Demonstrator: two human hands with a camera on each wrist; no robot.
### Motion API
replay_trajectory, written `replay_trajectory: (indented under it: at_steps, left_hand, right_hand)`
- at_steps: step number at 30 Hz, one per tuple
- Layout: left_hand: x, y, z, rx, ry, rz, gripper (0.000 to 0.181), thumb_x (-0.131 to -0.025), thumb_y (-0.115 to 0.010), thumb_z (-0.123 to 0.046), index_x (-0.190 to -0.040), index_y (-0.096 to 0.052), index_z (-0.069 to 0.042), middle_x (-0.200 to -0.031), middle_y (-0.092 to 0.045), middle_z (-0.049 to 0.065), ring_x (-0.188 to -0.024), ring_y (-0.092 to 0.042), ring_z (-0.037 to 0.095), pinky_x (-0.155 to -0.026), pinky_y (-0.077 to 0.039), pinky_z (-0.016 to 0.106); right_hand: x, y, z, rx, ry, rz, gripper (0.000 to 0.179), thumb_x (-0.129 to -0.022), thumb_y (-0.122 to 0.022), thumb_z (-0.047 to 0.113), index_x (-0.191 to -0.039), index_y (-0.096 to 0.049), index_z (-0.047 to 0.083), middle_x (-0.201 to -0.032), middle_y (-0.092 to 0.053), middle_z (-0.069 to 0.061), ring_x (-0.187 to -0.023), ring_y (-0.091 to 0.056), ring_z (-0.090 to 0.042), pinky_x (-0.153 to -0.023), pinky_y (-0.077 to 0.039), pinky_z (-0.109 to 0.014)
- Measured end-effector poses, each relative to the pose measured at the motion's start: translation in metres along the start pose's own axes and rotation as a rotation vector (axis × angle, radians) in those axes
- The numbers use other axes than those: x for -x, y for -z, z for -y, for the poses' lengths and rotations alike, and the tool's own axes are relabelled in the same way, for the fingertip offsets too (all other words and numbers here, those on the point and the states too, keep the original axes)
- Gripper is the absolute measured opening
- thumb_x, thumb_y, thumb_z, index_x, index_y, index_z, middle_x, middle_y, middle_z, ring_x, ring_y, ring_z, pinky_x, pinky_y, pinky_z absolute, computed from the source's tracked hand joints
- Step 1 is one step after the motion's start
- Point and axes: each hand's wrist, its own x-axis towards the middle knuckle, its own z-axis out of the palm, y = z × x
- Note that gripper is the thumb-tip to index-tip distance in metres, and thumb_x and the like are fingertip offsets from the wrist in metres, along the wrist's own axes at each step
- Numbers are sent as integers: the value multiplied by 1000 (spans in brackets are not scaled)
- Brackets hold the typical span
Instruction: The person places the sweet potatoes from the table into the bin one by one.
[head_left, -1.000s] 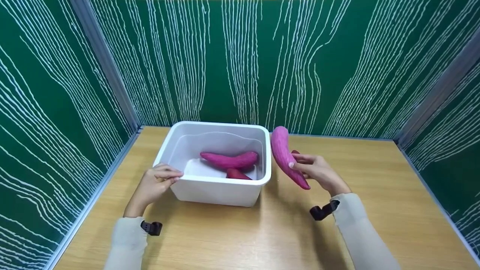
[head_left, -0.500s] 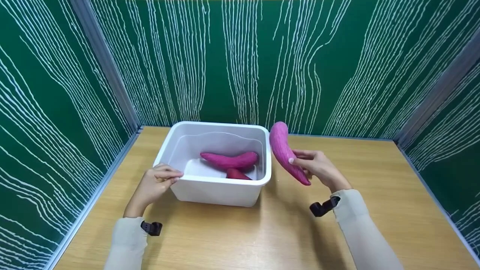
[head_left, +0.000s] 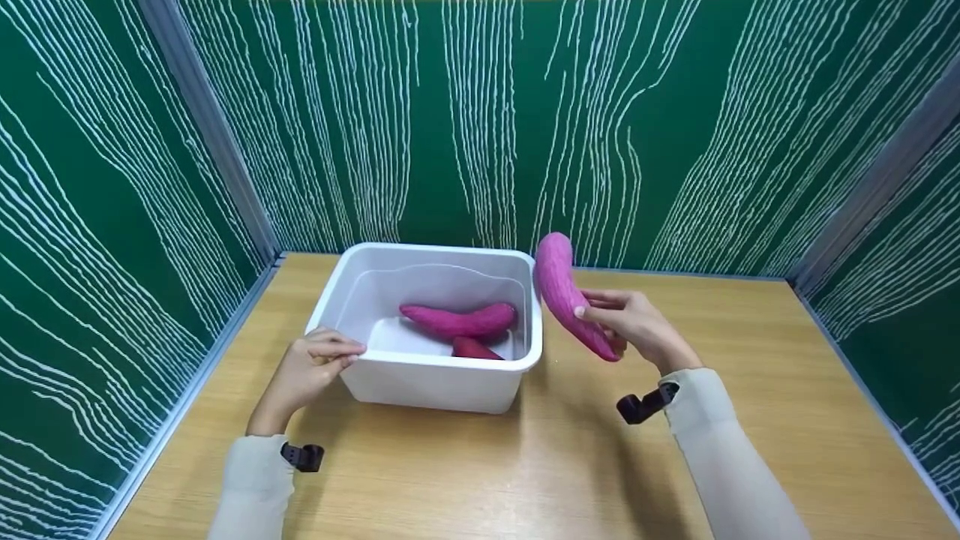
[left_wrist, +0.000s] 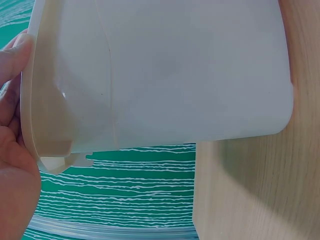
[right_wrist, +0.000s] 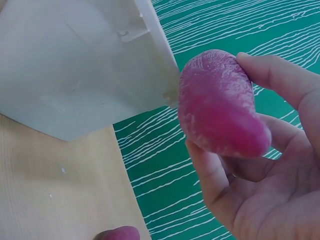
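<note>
With your right hand (head_left: pixel 637 330) you are gripping a pink, curved vegetable (head_left: pixel 562 289) between thumb and fingers, and you are holding it above the desk (head_left: pixel 570 480), just right of a white bin (head_left: pixel 431 386). The vegetable is tilting, its thick end pointing far and left beside the bin's right rim, its narrower end pointing near and right; whether it is touching that rim, you cannot tell from these views. Your left hand (head_left: pixel 311 367) is closing narrowly on the bin, thumb and fingers pinching the rim at its near left corner. The bin is standing upright on the far left part of the desk. Inside it, a second pink vegetable (head_left: pixel 459 321) is lying crosswise toward the right, and a red piece (head_left: pixel 474 349) is showing just near of it, partly hiding behind the near wall. In the right wrist view, the pink end (right_wrist: pixel 122 233) of another piece is peeking in at the bottom edge, most of it staying out of sight. You are wearing pale sleeves (head_left: pixel 712 427), and a small black camera (head_left: pixel 643 406) is sitting at your right wrist. Green walls (head_left: pixel 435 150) with wavy white lines are surrounding the desk.
</note>
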Motion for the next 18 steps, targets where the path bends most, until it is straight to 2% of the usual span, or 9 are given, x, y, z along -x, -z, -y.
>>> replay_trajectory:
  at_steps: [3,6,9,14,18]
  left_hand:
    - [0,0,2,-9,0,3,19,-81,-71,2,-95,-78,-10,-97,-71,1,-99,-59,14,-91,-47,22]
    - [0,0,3,2,-21,-3,17,-82,-72,1,-94,-78,-8,-95,-71,1,-97,-59,12,-90,-46,21]
    - [0,-1,3,6,-34,-10,17,-81,-72,0,-92,-78,-11,-94,-72,0,-95,-59,10,-88,-45,20]
    - [0,0,1,-4,-15,-5,20,-81,-72,1,-91,-79,-14,-94,-72,0,-96,-59,12,-89,-46,23]
    - [1,0,0,-13,-1,1,20,-82,-71,0,-93,-78,-15,-96,-71,0,-97,-58,13,-89,-47,23]
  right_hand:
    - [-1,-1,1,-7,14,0,70,-82,-71,47,-140,-50,15,-105,-65,-5,-72,-53,-15,-59,-44,-25]
    - [-3,-2,4,-22,52,8,65,-84,-71,42,-139,-52,12,-99,-65,-2,-68,-52,-11,-61,-46,-24]
    - [-3,-3,7,-20,70,13,62,-86,-71,40,-138,-52,11,-100,-66,-2,-71,-54,-11,-66,-49,-24]
    - [-5,-6,13,10,33,8,65,-83,-71,47,-137,-54,17,-115,-64,-8,-87,-56,-18,-76,-49,-27]
    - [-8,-8,17,19,20,11,66,-81,-71,51,-137,-55,19,-120,-61,-10,-92,-54,-22,-77,-47,-28]
